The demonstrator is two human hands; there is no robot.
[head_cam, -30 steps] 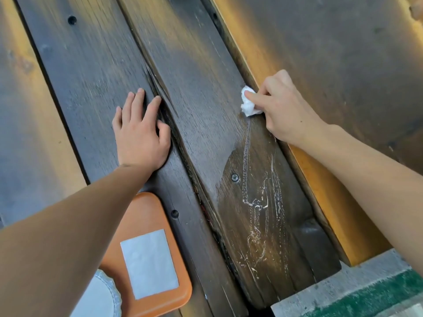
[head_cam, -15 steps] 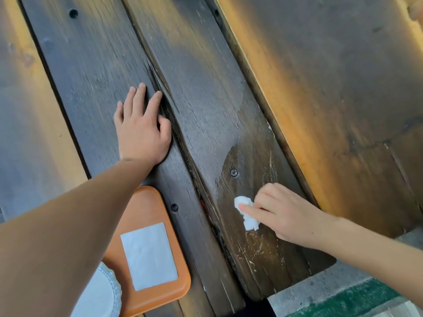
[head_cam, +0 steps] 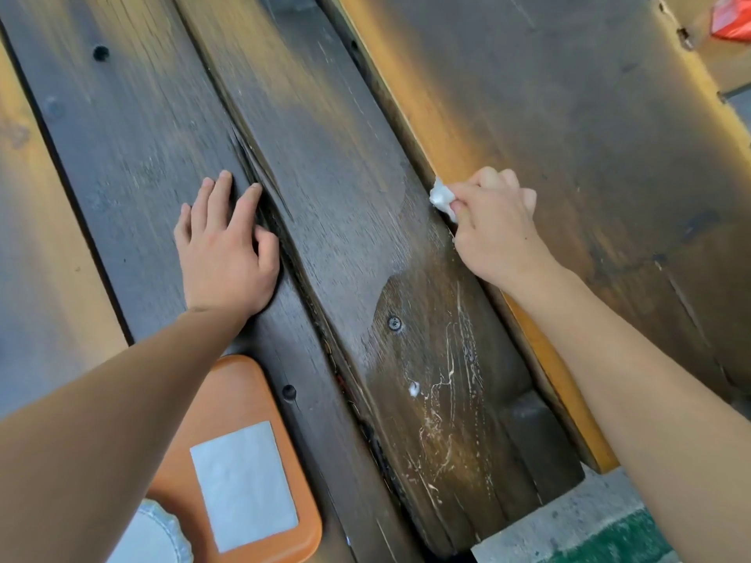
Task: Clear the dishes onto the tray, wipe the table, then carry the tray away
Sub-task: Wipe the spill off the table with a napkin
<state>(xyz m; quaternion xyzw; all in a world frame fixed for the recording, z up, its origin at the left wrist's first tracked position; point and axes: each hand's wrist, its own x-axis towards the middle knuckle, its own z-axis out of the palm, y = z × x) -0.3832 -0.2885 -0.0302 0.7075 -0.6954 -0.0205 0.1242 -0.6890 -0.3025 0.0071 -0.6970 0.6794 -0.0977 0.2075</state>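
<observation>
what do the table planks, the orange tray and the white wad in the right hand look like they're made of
Table planks: dark-stained wood, with visible grain, cracks and screw heads.
Orange tray: probably moulded plastic, smooth and matt with rounded corners.
White wad pinched by the right hand: likely crumpled tissue or paper napkin.

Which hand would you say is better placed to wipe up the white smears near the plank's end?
Right hand: it grips the tissue above the smears; left hand lies flat, empty.

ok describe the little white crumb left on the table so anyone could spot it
Start at the dark wooden table, on the plank with white wipe streaks. Below its screw sits the white crumb, a solid blob where everything nearby is thin smears.
</observation>
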